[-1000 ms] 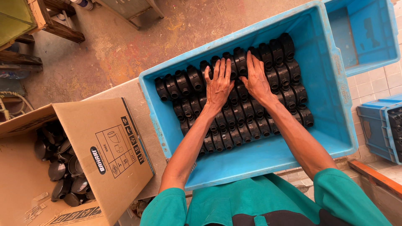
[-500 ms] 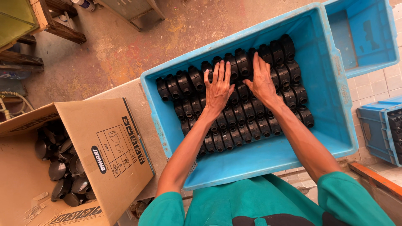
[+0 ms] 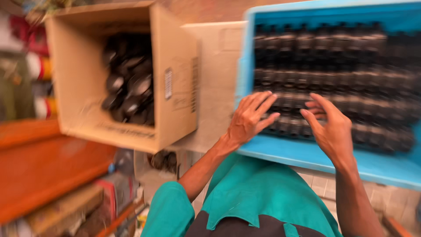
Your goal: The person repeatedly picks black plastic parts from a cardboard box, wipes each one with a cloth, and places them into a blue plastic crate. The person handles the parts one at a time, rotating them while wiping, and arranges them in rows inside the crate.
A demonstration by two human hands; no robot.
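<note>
Blurry, but both hands, left hand (image 3: 248,119) & right hand (image 3: 332,128), seem open over black fittings (image 3: 333,70).

Motion-blurred black fittings (image 3: 333,74), blue crate (image 3: 307,158) cut off right

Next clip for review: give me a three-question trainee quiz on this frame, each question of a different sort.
1. True or false: the left hand grips one of the black pipe fittings.
2. Multiple choice: the loose black fittings to the person's left lie in A) a cardboard box, B) a metal bucket, C) a cloth sack.
3. Fill in: the neat rows of fittings sit in a ____-coloured plastic crate.

Key
1. False. Both the left hand and the right hand are open and empty, fingers spread, above the near rows.
2. A, the open cardboard box.
3. Blue.
</note>
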